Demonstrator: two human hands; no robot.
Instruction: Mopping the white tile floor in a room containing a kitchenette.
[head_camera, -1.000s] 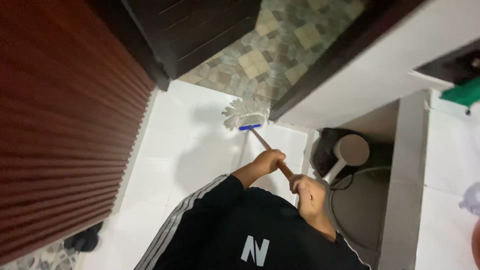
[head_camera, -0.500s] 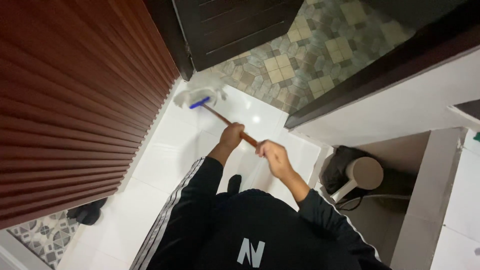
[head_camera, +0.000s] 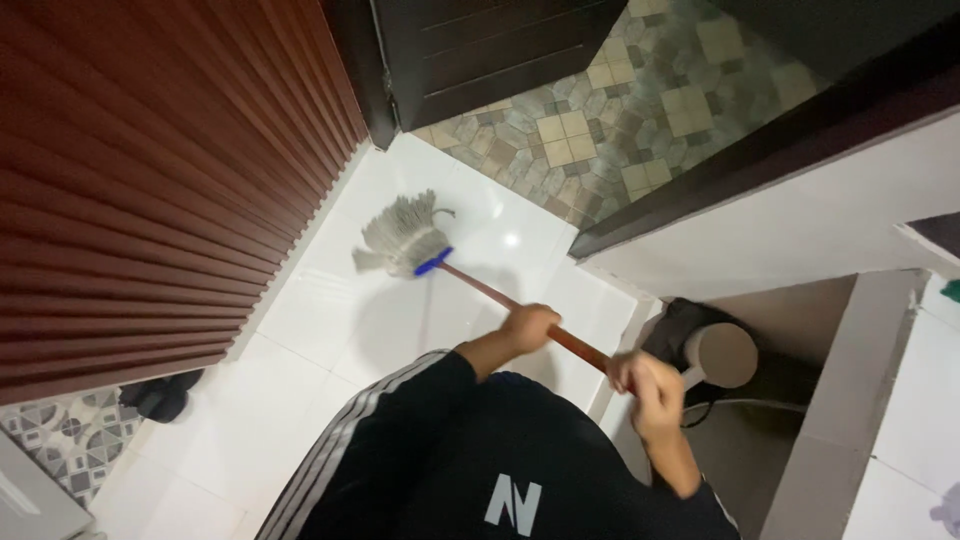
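Both hands on a string mop with a reddish-brown wooden handle (head_camera: 500, 297). Left hand (head_camera: 525, 327) forward, grip wrapped tight around the shaft at mid-length. Right hand (head_camera: 648, 385) behind it, nearer the body, grip likewise clenched on the upper end of the same shaft. Handle runs diagonally away from the left grip, up and to the left, ending in a blue plastic collar (head_camera: 433, 263) and a grey-white bundle of mop strings (head_camera: 402, 236). Strings lie spread flat on the glossy white tiled floor (head_camera: 330, 330). Beyond the mop head: patterned grey-and-tan floor tiles (head_camera: 600, 110) and a dark wooden door (head_camera: 480, 50). Left of the left grip, a ribbed red-brown wall panel (head_camera: 150, 180). Just right of the right grip, a dark round bin with a pale lid (head_camera: 722, 353).
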